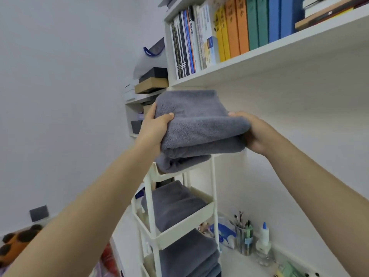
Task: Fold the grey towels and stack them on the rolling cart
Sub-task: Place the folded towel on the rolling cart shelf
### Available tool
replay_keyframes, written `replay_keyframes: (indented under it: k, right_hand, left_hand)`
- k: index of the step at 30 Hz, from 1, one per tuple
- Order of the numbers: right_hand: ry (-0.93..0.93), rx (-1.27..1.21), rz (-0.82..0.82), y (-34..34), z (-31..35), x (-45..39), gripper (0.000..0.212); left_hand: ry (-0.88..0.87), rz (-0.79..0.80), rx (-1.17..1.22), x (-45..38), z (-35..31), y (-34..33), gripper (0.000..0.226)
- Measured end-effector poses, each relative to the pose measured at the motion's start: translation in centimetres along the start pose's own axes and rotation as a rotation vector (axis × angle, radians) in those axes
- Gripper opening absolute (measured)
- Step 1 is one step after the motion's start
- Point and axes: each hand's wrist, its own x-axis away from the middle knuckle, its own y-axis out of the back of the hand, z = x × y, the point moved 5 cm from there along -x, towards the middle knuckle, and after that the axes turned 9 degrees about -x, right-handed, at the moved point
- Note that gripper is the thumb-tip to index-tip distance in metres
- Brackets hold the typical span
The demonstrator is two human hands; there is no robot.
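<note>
Towel, grey, folded (197, 124) | held level over top tier of rolling cart (209, 208), above another grey towel (179, 162) lying there | left hand (153, 126) grasps left end, thumb on top | right hand (253, 132) grasps right end | step, judged: stacking | next: lower squarely onto towel beneath, then let go | lower tiers: towels present.

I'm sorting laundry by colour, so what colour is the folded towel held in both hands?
Grey; the folded towel shows plainly in the head view.
</note>
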Motion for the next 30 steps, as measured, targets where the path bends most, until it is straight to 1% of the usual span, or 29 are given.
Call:
replay_keyframes:
  k: [3,5,8,9,10,12,13,16,18,21,24,26,28,30]
  right_hand:
    - [-0.012,-0.048,-0.066,-1.0,-0.1,-3.2,0.025]
    - [-0.004,-0.043,-0.061,-2.2,-0.5,-5.1,0.032]
    - [0.068,0.072,-0.050,-3.9,-1.0,-7.5,0.026]
    - [0.089,0.117,-0.054,-4.3,-1.2,-8.3,0.023]
    - [0.101,0.150,-0.063,-4.3,-1.5,-8.8,0.026]
    - [0.099,0.187,-0.086,-4.0,-2.7,-9.9,0.038]
    - [0.088,0.202,-0.093,-3.8,-3.5,-10.2,0.040]
    - [0.021,0.258,-0.104,-3.2,-6.2,-10.3,0.031]
    - [-0.017,0.260,-0.120,-2.7,-7.7,-10.5,0.028]
    - [-0.030,0.252,-0.151,-2.5,-8.5,-10.9,0.027]
    - [-0.019,0.250,-0.167,-2.4,-8.8,-11.1,0.021]
    - [-0.010,0.261,-0.196,-2.3,-8.5,-10.8,0.028]
    - [0.025,0.289,-0.229,-2.3,-8.1,-10.3,0.038]
    - [0.063,0.338,-0.272,-2.3,-7.5,-9.5,0.044]
  left_hand:
    - [-0.002,-0.123,0.040,-2.3,0.5,1.4,0.065]
    - [0.020,-0.193,0.073,-3.5,1.5,2.1,0.065]
    - [0.050,-0.254,0.065,-4.7,3.2,2.4,0.068]
    - [0.066,-0.259,0.052,-5.1,3.8,2.4,0.069]
    - [0.088,-0.257,0.036,-5.4,4.4,2.2,0.070]
    - [0.173,-0.227,0.000,-6.3,5.8,2.0,0.071]
    - [0.232,-0.219,-0.024,-6.6,6.5,2.1,0.072]
    - [0.428,-0.183,-0.099,-7.0,8.1,2.3,0.080]
    - [0.477,-0.173,-0.120,-7.1,8.7,2.5,0.082]
    - [0.472,-0.178,-0.152,-7.4,8.8,2.5,0.085]
    - [0.481,-0.217,-0.176,-7.5,9.0,2.6,0.087]
    - [0.481,-0.235,-0.207,-7.0,8.5,2.4,0.083]
    - [0.448,-0.236,-0.323,-6.1,7.7,2.1,0.074]
    - [0.316,-0.228,-0.493,-5.2,6.6,1.7,0.065]
